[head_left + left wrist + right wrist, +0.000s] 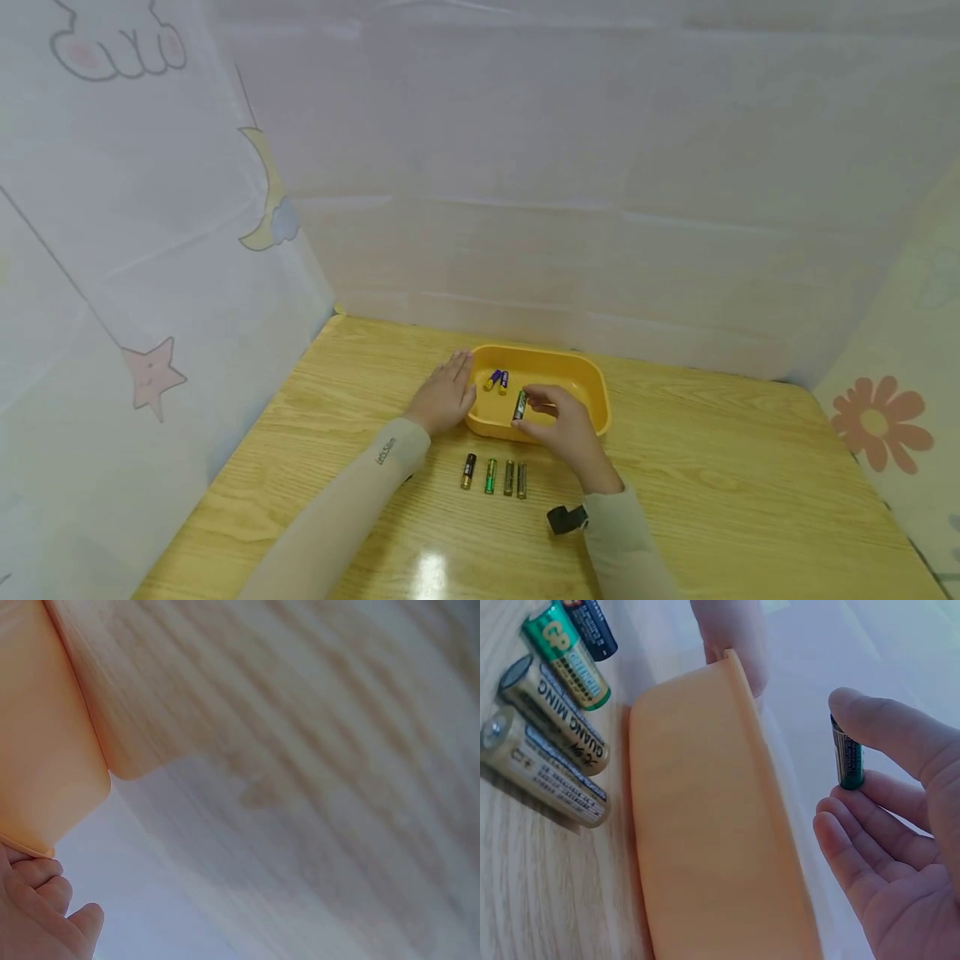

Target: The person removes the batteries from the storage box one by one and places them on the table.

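A green-and-dark battery (520,405) stands nearly upright between the thumb and a finger of my right hand (558,425), which pinches it by its two ends above the near part of a yellow plastic bin (600,392). In the right wrist view the pinched battery (847,754) is held above the rim, the other fingers spread loosely below. My left hand (442,396) rests against the bin's left rim, its fingers fairly straight in the head view. In the left wrist view, that hand (37,907) touches the rim. Two purple-and-yellow batteries (492,380) lie inside the bin.
In front of the bin several batteries lie in a row on the wooden table (712,467): a dark one (468,471), a green-and-gold one (491,476) and gold ones (509,477). A pale patterned sheet (525,208) stands behind and beside the table.
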`<state>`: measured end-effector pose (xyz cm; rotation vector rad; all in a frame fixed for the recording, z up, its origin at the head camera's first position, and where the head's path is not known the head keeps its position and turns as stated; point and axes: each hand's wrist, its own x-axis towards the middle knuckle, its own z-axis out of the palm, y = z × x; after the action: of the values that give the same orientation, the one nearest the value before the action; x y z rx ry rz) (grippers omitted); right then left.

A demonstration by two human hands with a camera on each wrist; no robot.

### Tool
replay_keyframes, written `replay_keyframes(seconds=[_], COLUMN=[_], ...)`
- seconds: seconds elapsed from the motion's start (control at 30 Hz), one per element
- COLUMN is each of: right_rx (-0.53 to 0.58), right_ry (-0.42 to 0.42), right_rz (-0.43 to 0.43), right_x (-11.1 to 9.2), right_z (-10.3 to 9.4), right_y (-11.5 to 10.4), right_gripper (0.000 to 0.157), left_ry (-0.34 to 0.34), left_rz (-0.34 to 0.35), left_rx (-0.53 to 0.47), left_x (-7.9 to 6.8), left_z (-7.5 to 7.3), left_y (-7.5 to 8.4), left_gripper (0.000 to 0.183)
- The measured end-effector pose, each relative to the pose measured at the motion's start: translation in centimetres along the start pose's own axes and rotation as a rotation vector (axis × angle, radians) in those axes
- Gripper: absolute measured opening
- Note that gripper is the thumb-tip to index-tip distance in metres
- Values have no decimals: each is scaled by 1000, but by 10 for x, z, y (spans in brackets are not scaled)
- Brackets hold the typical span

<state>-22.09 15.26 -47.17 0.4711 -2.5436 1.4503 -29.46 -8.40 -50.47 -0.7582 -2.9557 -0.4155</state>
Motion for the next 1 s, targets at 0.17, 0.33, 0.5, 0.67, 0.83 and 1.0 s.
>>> replay_keyframes(seconds=[0.17, 0.33, 0.5, 0.67, 0.83, 1.0], right_rx=[9, 68, 88, 69, 44, 30], right_ry=[-9, -25, -36, -55, -74, -92], right_rz=[-20, -11, -21, -4, 17, 20], right_x=[-6, -13, -19, -25, -31, -35], right_z=[-4, -10, -15, -19, -24, -29], right_y=[-3, -8, -11, -12, -12, -13], right_gripper=[54, 54, 54, 55, 53, 51], left_ry=[0, -16, -19, -16, -18, -14], left_rz=[-4, -12, -20, -17, -21, -19], left_rx=[-6, -22, -39, -44, -29, -40], left_x=[0, 0, 0, -1, -1, 0], left_z=[0, 0, -1, -1, -1, -1], left_y=[0, 1, 1, 1, 1, 1], left_gripper=[65, 64, 64, 63, 63, 64])
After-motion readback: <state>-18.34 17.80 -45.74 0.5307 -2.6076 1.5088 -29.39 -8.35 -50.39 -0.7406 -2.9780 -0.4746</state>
